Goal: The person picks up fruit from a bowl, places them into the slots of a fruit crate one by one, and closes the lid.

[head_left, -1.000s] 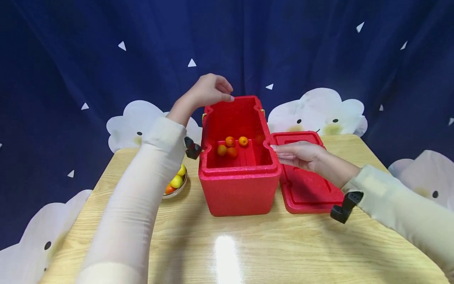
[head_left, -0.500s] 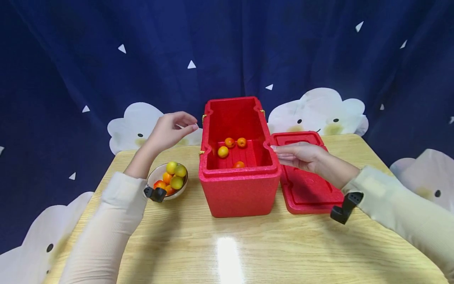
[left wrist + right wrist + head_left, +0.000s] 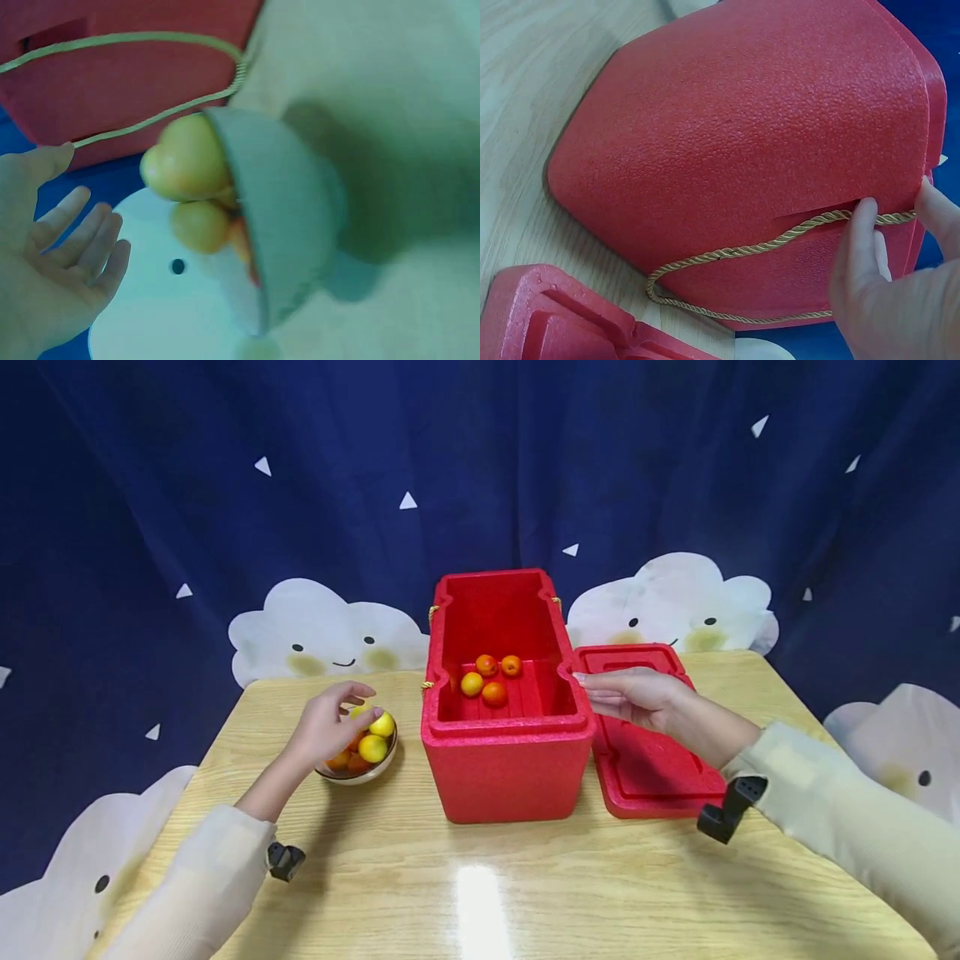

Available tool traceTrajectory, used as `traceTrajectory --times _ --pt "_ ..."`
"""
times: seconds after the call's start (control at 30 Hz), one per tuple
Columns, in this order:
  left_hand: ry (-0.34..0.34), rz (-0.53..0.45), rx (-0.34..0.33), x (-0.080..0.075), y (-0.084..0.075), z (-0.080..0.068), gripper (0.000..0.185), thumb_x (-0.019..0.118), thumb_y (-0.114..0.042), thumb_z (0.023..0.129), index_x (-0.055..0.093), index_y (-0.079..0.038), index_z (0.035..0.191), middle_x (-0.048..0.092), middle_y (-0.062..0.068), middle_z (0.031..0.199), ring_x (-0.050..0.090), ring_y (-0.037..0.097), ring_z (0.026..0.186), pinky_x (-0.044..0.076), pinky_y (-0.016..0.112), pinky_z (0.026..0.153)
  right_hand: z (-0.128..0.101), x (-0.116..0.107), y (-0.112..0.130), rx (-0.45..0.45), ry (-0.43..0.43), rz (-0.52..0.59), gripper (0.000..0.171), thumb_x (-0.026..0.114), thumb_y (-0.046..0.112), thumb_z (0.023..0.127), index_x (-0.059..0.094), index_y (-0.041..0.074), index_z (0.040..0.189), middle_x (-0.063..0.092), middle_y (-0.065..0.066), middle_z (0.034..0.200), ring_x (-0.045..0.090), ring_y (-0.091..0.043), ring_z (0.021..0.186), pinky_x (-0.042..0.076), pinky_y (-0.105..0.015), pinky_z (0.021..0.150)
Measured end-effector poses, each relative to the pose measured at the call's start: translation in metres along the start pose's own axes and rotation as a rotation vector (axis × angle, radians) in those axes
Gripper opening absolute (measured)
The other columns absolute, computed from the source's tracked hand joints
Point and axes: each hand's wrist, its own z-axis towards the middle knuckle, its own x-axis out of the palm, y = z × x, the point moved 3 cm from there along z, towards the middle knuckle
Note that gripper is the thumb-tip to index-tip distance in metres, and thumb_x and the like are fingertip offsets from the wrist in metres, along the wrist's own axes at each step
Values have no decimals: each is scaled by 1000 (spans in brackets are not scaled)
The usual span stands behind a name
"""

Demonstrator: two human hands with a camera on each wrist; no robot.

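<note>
My left hand (image 3: 326,727) is over the bowl (image 3: 358,780) at the left, fingers loosely bent and holding nothing. In the left wrist view its palm (image 3: 56,300) and spread fingers are apart from the yellow fruits (image 3: 191,157) heaped in the bowl. Some orange fruits lie among them, partly hidden. A red foam box (image 3: 510,781) stands uncovered in the middle, with several orange and yellow fruits (image 3: 495,694) on its floor. My right hand (image 3: 641,693) touches the box's right side; its thumb is at the rim and its nearly straight fingers lie by the rope handle (image 3: 735,252).
To the right of the box, its red lid (image 3: 660,768) lies flat on the wooden table (image 3: 390,877). Behind the table hangs a dark blue curtain (image 3: 495,460) with white cloud shapes (image 3: 322,635). Another rope handle (image 3: 150,36) loops off the box's left side.
My left hand has come from above the box, left and down to the bowl. One orange fruit in the box rolled toward the near wall and back. My right hand has stayed put.
</note>
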Motion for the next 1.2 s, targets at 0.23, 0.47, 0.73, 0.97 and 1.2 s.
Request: traceTrajectory --times 0.23,0.47,0.73,0.97,1.2 --pt "3 45 -9 14 19 -23 43 68 -20 88 56 5 121 60 23 121 60 38 105 52 50 88 -1 -1 0 8 -17 -9 11 67 29 90 75 27 84 76 8 86 74 -8 82 54 -24 87" --pt "3 27 47 22 23 -35 39 73 -12 83 55 8 111 58 23 114 61 34 97 54 48 85 0 0 -1 10 -13 7 13 65 28 90 76 26 83 76 7 85 74 -8 81 57 -21 79" --pt "-11 -28 9 28 23 -38 34 73 -9 82 55 8 106 59 21 102 64 32 90 56 44 79 0 0 0 18 -26 0 10 67 29 89 75 26 83 76 7 85 74 -9 81 58 -21 77" --pt "-20 -27 9 31 22 -29 30 74 -10 81 57 6 99 61 18 93 64 25 83 55 24 72 0 -1 3 9 -36 -7 9 67 30 89 74 26 84 76 7 85 74 -8 81 58 -20 76" --pt "-25 -6 -19 33 22 -30 30 75 -11 80 57 7 97 63 19 92 66 27 84 57 34 75 0 1 1 18 -12 15 11 66 29 90 75 25 84 76 7 86 74 -9 81 58 -21 76"
